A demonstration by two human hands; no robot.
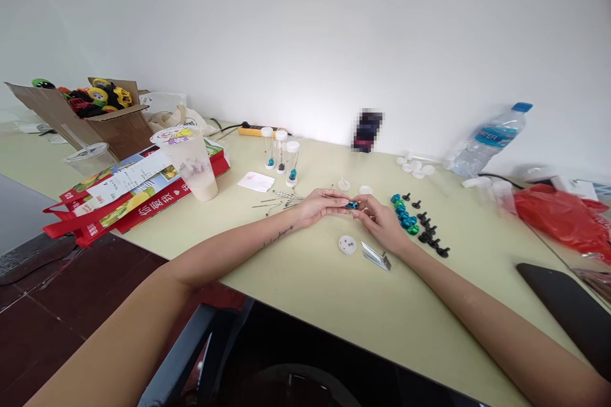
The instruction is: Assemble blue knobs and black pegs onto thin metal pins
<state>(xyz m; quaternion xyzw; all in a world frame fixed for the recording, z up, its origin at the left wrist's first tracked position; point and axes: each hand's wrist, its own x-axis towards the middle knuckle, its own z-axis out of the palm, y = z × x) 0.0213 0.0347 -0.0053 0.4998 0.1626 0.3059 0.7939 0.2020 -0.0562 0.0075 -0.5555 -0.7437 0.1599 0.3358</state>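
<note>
Near the middle of the table, my left hand (317,206) and my right hand (379,219) meet around a small blue and black piece (352,205), both with pinched fingers. Thin metal rods (286,198) lie beside my left hand. Just below the hands are a white disc with small holes (347,245) and a bundle of silvery strips (375,257). Right of my right hand sit a row of shiny blue and green pieces (405,219) and a row of black pieces (428,231). Fine details of the held piece are too small to tell.
Three clear tubes (280,152) stand behind a white paper (256,182). A drink cup (193,168), red bag (162,197) and cardboard box (121,133) are left. A water bottle (491,140), red plastic bag (563,216) and dark phone-like object (566,311) are right.
</note>
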